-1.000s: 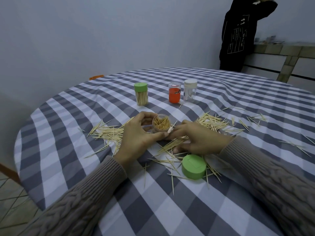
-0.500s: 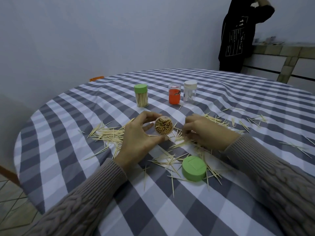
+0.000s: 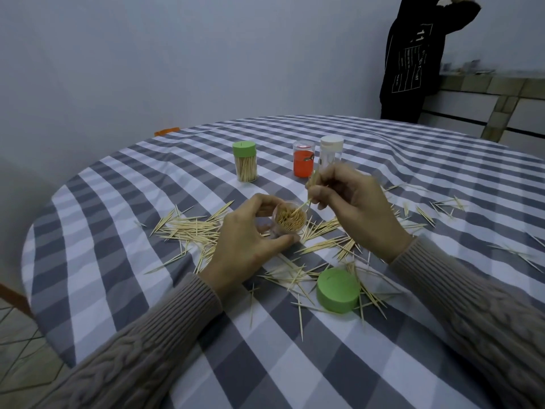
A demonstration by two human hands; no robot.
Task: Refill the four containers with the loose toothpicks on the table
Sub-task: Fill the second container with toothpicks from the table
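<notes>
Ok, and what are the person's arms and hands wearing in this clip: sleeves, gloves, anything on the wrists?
Both arms are in a beige-grey cable-knit sweater with ribbed cuffs that end at the wrists. The left hand and right hand are bare: no gloves, and no rings, watch or bracelet can be seen.

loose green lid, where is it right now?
Head view: the loose green lid lies flat on the checked tablecloth, near side, right of centre, among scattered toothpicks just below the right hand.

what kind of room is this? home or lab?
Probably a home dining or kitchen area: a round table under a checked tablecloth, a tiled counter at the back, and floor tiles below.
</notes>
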